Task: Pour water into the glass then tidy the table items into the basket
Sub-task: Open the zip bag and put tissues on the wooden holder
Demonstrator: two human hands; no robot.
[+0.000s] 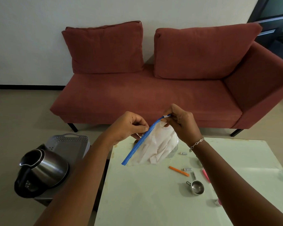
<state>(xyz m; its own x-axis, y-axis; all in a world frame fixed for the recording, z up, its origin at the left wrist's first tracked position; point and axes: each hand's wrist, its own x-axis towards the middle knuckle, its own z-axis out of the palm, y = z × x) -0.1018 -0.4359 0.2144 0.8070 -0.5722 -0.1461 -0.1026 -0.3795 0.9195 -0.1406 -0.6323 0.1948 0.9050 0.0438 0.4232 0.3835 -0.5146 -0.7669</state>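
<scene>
— Above the desk's (137,201) far left corner, what does the person hold?

— A clear zip bag (155,147) with a blue seal strip, tilted, white crumpled paper or cloth inside. The right hand (181,123) pinches the slider end at the top of the strip; the left hand (129,128) pinches the strip lower down, fingers pressed together on it. The bag hangs clear of the desk.

— Which step is that?

— Tidying, by the look of it: the bag seems to be getting sealed, or opened, which cannot be told. A glass (172,152) stands just behind the bag, mostly hidden; whether it holds water cannot be seen.

— And next?

— Probably running the slider along the strip while the left hand keeps it taut, then carrying the bag left to the grey basket (69,144), which sits beside the desk behind the steel kettle (44,170).

— What else waits?

— An orange pen (178,171), two small white labelled items (183,153), a metal measuring cup (196,187), and something pink (206,175) by the right forearm.
</scene>
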